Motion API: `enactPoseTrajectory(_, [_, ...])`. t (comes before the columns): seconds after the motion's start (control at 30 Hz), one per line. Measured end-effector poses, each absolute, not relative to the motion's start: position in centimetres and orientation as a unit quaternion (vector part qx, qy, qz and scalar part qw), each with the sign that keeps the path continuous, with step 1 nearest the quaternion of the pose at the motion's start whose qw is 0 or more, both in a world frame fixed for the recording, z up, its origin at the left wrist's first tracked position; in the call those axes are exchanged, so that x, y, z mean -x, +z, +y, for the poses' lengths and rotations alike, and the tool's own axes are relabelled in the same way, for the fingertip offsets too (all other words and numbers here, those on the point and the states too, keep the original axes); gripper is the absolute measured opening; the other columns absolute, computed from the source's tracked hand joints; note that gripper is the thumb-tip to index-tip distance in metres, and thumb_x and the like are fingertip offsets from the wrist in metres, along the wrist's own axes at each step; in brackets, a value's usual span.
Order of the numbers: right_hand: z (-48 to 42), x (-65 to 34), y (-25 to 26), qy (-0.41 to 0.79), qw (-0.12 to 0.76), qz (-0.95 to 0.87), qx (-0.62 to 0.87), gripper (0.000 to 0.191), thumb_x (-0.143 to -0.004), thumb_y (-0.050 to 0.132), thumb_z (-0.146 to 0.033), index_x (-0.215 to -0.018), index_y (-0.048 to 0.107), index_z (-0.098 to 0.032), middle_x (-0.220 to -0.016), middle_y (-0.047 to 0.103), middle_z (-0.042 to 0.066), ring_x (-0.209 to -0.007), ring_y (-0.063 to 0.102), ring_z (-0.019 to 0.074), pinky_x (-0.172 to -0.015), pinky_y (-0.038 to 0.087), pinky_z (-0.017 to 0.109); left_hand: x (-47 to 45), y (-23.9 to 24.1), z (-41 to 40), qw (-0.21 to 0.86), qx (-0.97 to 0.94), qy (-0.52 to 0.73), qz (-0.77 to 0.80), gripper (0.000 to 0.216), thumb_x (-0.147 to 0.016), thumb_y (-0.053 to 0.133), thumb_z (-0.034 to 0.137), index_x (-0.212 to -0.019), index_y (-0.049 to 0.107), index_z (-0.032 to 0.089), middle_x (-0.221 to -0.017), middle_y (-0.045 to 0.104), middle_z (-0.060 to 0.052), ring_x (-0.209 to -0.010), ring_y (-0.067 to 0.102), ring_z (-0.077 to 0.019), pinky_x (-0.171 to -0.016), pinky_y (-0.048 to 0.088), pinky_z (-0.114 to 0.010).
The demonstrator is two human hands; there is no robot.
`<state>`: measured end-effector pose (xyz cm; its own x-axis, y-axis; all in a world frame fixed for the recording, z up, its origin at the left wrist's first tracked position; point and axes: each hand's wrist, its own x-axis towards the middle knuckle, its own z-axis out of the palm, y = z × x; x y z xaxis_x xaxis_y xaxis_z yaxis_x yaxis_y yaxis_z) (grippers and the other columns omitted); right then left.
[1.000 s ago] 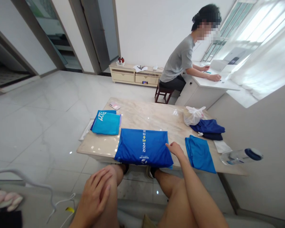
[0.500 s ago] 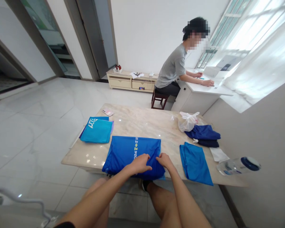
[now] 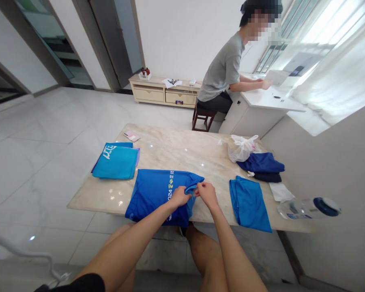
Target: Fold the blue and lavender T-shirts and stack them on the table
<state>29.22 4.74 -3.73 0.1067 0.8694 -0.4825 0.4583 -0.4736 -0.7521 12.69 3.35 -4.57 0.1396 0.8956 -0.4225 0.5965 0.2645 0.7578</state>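
Observation:
A folded blue T-shirt (image 3: 153,190) with white and yellow lettering lies at the near edge of the marble table, in front of my knees. My left hand (image 3: 180,197) is closed on its right part, pinching a lifted fold. Close by on the right, the fingers of my right hand (image 3: 207,193) pinch the same raised edge, where a lighter blue inner side shows. The cloth between both hands is bunched, and its right end stands off the table. Parts of the fingertips are hidden in the fabric.
Folded turquoise clothes (image 3: 115,164) and a pink phone (image 3: 132,136) lie left on the table (image 3: 173,148). To the right are another blue garment (image 3: 250,205), a white plastic bag (image 3: 241,149), dark blue clothes (image 3: 263,166) and a water bottle (image 3: 307,207). A person (image 3: 223,69) sits at a white desk.
Both hands have gripped the T-shirt's right edge and lifted it up and inward, baring the lighter inner side. My view has tilted down slightly. The seated person's hands have drawn together.

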Motion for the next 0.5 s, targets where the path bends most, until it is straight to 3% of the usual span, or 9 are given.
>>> enactPoseTrajectory(0.07, [4.6, -30.0, -3.6, 0.471, 0.178, -0.435, 0.746, 0.048, -0.107, 0.048, -0.052, -0.084, 0.073, -0.018, -0.085, 0.082, 0.013, -0.069, 0.078, 0.0202, -0.067, 0.059, 0.026, -12.3, -3.6, 3.3, 0.464, -0.596, 0.159, 0.636, 0.017, -0.092, 0.067, 0.023, -0.100, 0.080, 0.015, -0.108, 0.083, -0.015, -0.110, 0.076, -0.0330, -0.100, 0.056, -0.041])
enactPoseTrajectory(0.2, [4.0, -29.6, -3.3, 0.561, 0.155, -0.325, 0.746, 0.073, -0.109, 0.027, -0.073, -0.091, 0.071, -0.017, -0.095, 0.081, 0.017, -0.073, 0.078, 0.0217, -0.061, 0.058, 0.028, -12.3, -1.7, 1.7, 0.463, -0.621, 0.156, 0.613, 0.020, -0.093, 0.061, 0.018, -0.102, 0.080, 0.016, -0.110, 0.083, -0.015, -0.111, 0.075, -0.0314, -0.100, 0.055, -0.038])
enactPoseTrajectory(0.3, [3.8, -28.0, -2.8, 0.542, 0.191, -0.307, 0.758, 0.057, -0.107, 0.041, -0.067, -0.088, 0.065, -0.019, -0.083, 0.078, 0.012, -0.072, 0.077, 0.0216, -0.063, 0.061, 0.029, -12.2, -0.6, 0.3, 0.471, -0.641, 0.151, 0.587, 0.019, -0.091, 0.062, 0.014, -0.099, 0.079, 0.017, -0.109, 0.083, -0.013, -0.110, 0.076, -0.0311, -0.100, 0.055, -0.037])
enactPoseTrajectory(0.4, [4.4, -26.1, -2.2, 0.468, 0.211, -0.340, 0.788, 0.027, -0.098, 0.061, -0.045, -0.086, 0.061, -0.021, -0.074, 0.073, 0.007, -0.069, 0.075, 0.0214, -0.062, 0.062, 0.029, -11.1, 0.1, -0.7, 0.480, -0.656, 0.156, 0.561, 0.019, -0.089, 0.063, 0.011, -0.098, 0.078, 0.019, -0.111, 0.083, -0.012, -0.111, 0.076, -0.0302, -0.101, 0.055, -0.036])
enactPoseTrajectory(0.5, [5.6, -24.4, -1.6, 0.414, 0.227, -0.380, 0.795, 0.017, -0.095, 0.062, -0.037, -0.090, 0.064, -0.021, -0.074, 0.072, 0.007, -0.072, 0.074, 0.0231, -0.062, 0.061, 0.029, -8.8, 0.2, -1.2, 0.486, -0.651, 0.163, 0.560, 0.026, -0.086, 0.063, 0.009, -0.106, 0.077, 0.018, -0.117, 0.082, -0.012, -0.116, 0.075, -0.0303, -0.103, 0.054, -0.036])
